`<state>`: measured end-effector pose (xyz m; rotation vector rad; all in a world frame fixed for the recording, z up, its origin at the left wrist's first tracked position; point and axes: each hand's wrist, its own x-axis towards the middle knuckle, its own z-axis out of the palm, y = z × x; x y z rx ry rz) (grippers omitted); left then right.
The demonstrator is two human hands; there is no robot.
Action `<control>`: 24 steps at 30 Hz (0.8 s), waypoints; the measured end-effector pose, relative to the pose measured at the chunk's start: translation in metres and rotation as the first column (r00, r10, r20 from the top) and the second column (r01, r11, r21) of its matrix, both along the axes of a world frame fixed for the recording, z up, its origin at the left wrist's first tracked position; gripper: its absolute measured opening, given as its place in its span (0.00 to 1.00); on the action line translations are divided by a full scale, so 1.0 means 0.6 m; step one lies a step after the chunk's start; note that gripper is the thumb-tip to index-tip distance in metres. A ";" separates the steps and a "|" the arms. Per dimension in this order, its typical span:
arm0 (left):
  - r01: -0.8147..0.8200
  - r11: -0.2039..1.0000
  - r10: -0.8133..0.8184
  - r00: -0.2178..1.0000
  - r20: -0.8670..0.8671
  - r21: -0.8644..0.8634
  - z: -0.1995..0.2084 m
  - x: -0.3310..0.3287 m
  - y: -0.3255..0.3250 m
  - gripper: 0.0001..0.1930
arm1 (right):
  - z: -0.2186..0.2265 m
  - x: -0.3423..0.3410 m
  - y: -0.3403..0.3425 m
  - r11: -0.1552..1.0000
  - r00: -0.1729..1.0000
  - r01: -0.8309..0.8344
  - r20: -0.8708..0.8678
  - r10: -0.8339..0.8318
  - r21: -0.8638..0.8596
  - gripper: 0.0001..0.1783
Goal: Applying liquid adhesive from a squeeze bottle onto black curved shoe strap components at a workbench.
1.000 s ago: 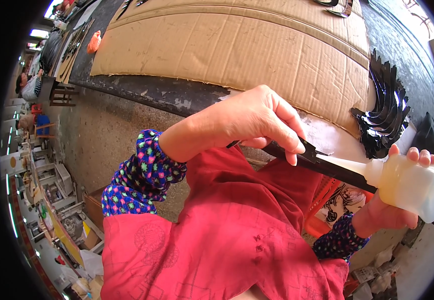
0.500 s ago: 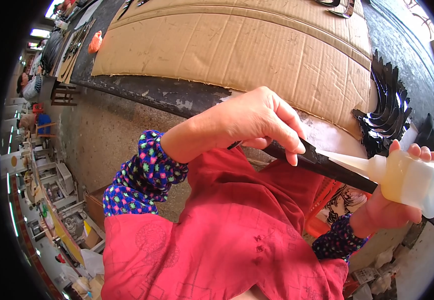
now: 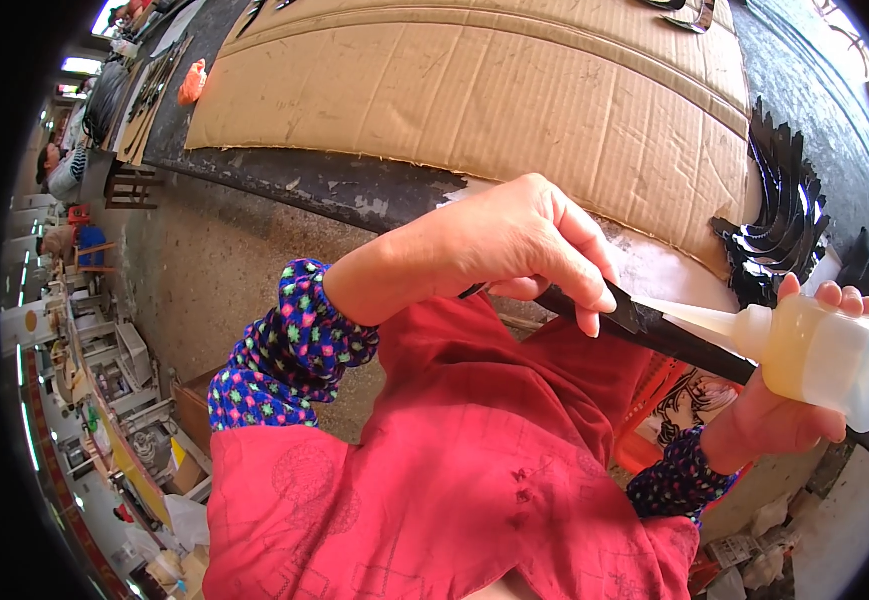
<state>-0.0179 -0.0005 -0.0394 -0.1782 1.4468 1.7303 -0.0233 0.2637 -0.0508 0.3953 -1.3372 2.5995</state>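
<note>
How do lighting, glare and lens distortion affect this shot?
Head view: the cardboard sheet has curved edges from the fisheye lens, with black corners; head view: glare whitens the upper-right rim, and the glossy black pieces catch bright reflections; head view: soft shadow crosses the red garment, while the left hand and bottle look fairly sharp.

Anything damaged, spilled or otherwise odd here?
The near edge of the black table looks damaged: its dark coating is chipped to pale patches in front of the flat brown cardboard sheet. The translucent white plastic bottle is tilted in the right hand, but no spill is visible.
</note>
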 end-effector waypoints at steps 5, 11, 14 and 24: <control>0.001 1.000 -0.001 1.000 0.005 0.004 -0.001 0.000 0.001 0.09 | 0.002 0.001 -0.004 0.999 1.000 0.024 0.005 -0.024 0.028 0.58; 0.000 1.000 0.000 1.000 0.003 0.001 0.000 0.000 0.000 0.10 | 0.001 0.000 -0.004 1.000 1.000 0.026 0.008 -0.027 0.005 0.59; 0.003 1.000 -0.003 1.000 0.000 -0.007 0.000 0.000 0.000 0.10 | -0.001 0.000 -0.003 0.999 0.999 0.043 -0.008 -0.043 -0.008 0.60; -0.016 0.999 0.016 1.000 0.005 0.033 -0.005 0.002 -0.001 0.10 | 0.001 0.002 -0.004 1.000 1.000 0.015 0.018 -0.015 0.004 0.60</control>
